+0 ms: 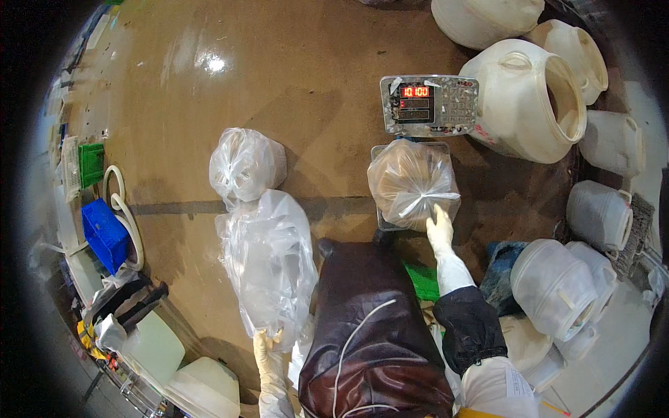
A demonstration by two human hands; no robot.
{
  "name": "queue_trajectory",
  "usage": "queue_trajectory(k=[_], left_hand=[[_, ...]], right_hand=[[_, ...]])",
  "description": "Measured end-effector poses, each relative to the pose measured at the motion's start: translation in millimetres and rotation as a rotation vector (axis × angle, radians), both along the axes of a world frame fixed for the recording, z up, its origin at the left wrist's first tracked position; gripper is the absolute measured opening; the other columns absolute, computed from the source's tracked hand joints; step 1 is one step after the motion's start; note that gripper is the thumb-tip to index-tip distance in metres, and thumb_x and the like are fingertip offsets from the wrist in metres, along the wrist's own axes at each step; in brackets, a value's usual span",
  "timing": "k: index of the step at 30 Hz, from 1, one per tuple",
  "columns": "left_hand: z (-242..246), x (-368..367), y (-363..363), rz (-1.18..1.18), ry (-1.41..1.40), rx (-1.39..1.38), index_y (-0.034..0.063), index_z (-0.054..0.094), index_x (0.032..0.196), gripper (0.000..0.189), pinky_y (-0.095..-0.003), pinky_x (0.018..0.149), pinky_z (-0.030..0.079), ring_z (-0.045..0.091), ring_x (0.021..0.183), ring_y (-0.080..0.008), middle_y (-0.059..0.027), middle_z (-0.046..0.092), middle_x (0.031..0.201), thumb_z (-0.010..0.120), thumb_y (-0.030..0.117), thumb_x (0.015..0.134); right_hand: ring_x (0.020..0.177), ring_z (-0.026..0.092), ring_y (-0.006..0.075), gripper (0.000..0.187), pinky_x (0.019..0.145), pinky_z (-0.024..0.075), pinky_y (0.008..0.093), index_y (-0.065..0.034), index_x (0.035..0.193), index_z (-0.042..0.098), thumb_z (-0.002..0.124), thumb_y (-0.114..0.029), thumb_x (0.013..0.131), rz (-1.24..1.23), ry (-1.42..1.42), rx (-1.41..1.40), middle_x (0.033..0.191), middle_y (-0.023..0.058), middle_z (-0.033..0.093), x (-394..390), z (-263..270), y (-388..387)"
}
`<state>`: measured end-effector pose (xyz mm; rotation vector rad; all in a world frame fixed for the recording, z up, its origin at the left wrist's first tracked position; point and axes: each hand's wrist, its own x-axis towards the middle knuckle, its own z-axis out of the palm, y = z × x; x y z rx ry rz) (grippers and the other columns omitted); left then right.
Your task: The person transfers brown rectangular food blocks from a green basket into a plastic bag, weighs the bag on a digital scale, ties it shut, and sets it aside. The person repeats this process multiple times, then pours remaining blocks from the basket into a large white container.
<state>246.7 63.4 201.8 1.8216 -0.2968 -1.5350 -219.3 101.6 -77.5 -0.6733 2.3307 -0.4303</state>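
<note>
My gloved left hand grips the near edge of a clear plastic bag that hangs or lies spread out, its contents not plain. Beyond it stands a filled, tied clear bag. My gloved right hand touches the gathered top of another tied clear bag with brownish contents; whether the fingers grip it is unclear. That bag rests on the platform of a digital scale, whose lit display unit stands just behind it. A dark brown apron covers my front.
White plastic barrels lie and stand along the right, with more barrels at the lower right. A blue crate, a green basket and a pale hose are at the left. Whitish containers sit at the lower left on the brown floor.
</note>
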Motion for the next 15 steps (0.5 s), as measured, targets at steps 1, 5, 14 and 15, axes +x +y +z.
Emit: queue_trajectory(k=[1, 5, 14, 15], left_hand=[[-3, -5, -9, -0.066, 0.034, -0.052, 0.0069, 0.052, 0.104, 0.030, -0.0426, 0.091, 0.047, 0.052, 0.068, -0.0130, 0.0028, 0.049, 0.068, 0.066, 0.027, 0.086], [-17, -14, -43, -0.186, 0.031, -0.068, 0.0083, 0.054, 0.109, 0.031, -0.0392, 0.092, 0.045, 0.057, 0.090, -0.0154, -0.0035, 0.060, 0.096, 0.066, 0.024, 0.086], [-60, -3, -120, -0.443, -0.079, 0.029, 0.0099, 0.051, 0.122, 0.039, -0.0249, 0.068, 0.046, 0.054, 0.070, -0.0110, -0.0012, 0.057, 0.076, 0.062, 0.027, 0.089], [-62, 4, -122, -0.459, -0.106, 0.044, 0.0079, 0.049, 0.124, 0.041, -0.0241, 0.061, 0.044, 0.053, 0.067, -0.0104, -0.0010, 0.056, 0.074, 0.061, 0.028, 0.090]], right_hand=[[0.118, 0.047, 0.0322, 0.053, 0.099, 0.0382, 0.0399, -0.0080, 0.128, 0.048, 0.063, -0.021, 0.079, -0.039, -0.037, 0.060, 0.126, 0.0161, 0.052, 8, 5, 8], [0.118, 0.047, 0.0314, 0.054, 0.099, 0.0385, 0.0400, -0.0084, 0.128, 0.049, 0.064, -0.025, 0.079, -0.091, -0.004, 0.217, 0.126, 0.0169, 0.051, 31, 23, 36], [0.118, 0.046, 0.0334, 0.061, 0.102, 0.0356, 0.0415, -0.0010, 0.126, 0.047, 0.071, -0.021, 0.074, 0.111, 0.302, -0.047, 0.125, 0.0178, 0.051, 14, 3, -10], [0.118, 0.045, 0.0335, 0.064, 0.103, 0.0348, 0.0417, -0.0009, 0.126, 0.046, 0.073, -0.021, 0.072, 0.107, 0.320, -0.056, 0.125, 0.0178, 0.050, 12, -3, -20]])
